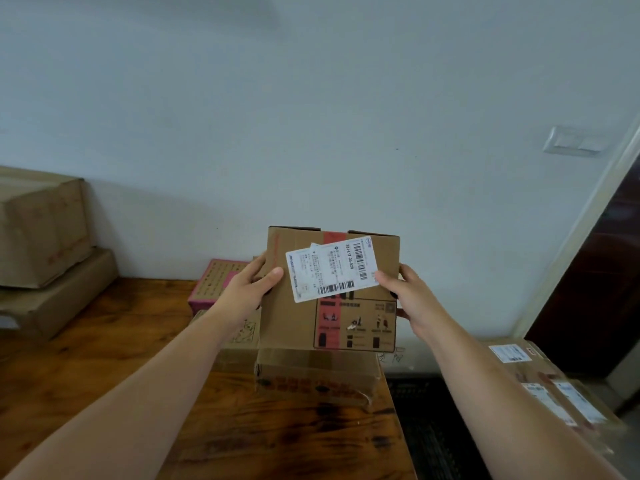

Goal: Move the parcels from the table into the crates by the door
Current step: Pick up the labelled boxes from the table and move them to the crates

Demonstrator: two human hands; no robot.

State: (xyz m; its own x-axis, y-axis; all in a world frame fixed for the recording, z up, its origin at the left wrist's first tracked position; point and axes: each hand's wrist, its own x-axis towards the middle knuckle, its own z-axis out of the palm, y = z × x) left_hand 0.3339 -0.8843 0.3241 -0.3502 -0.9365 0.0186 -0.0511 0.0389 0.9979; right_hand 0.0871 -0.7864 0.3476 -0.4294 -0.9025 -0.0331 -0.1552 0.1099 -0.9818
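From the head camera: the left hand (254,284) grips one side of the cardboard parcel (298,323) and the right hand (412,303) grips the other. Both thumbs press its near face and the fingers curl round behind. The parcel sits squarely between the hands, with its white label (332,268) facing the person.

Just below the hands another taped parcel (311,375) rests on the wooden table (104,341), and a pink box (216,280) lies beyond the left hand. The move to make looks like a level carry, with even pressure from both sides. It would swing out to the right, where a dark meshed crate (426,427) sits below the right forearm, and it needs to clear the table edge on the way.

The fingers behind the parcel are out of sight. Whether its base touches the parcel underneath can't be told. The right forearm covers much of the crate. The labelled boxes (554,386) past that arm are blurred, so what they rest in is unclear. The door (595,271) is cut off at the frame edge.
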